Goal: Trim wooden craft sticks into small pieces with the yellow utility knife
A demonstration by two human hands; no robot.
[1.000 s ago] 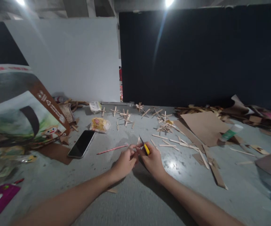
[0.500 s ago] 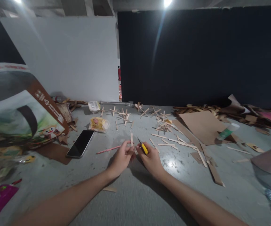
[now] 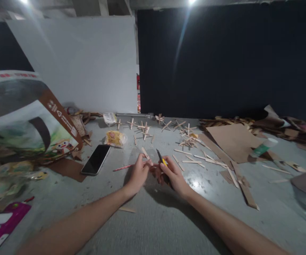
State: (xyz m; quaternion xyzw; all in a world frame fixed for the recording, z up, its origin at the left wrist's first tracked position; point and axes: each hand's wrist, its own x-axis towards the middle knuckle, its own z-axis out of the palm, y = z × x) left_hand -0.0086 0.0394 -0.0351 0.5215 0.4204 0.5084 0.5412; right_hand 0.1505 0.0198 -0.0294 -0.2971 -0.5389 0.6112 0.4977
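Observation:
My left hand (image 3: 140,170) is closed round a short wooden craft stick (image 3: 145,153), whose upper end tilts up and left above the fingers. In my right hand (image 3: 172,172) is a yellow and black utility knife (image 3: 164,161), its dark tip pointing up and away from me. The two hands are close together over the grey table (image 3: 153,226). Just left of my left hand lies a pink patterned stick (image 3: 122,168). Several loose craft sticks (image 3: 191,162) are spread to the right of my right hand.
Crossed stick pieces (image 3: 145,131) stand toward the back. A phone (image 3: 96,159) and a yellow packet (image 3: 115,138) lie left. Brown cardboard (image 3: 234,141) and a glue stick (image 3: 264,147) are right. A large printed bag (image 3: 33,124) and a purple object (image 3: 9,225) occupy the left side.
The craft stick in my left hand has gone from upright to tilted left. My right hand has turned the knife more upright and moved slightly away from the stick. The view has shifted a little left.

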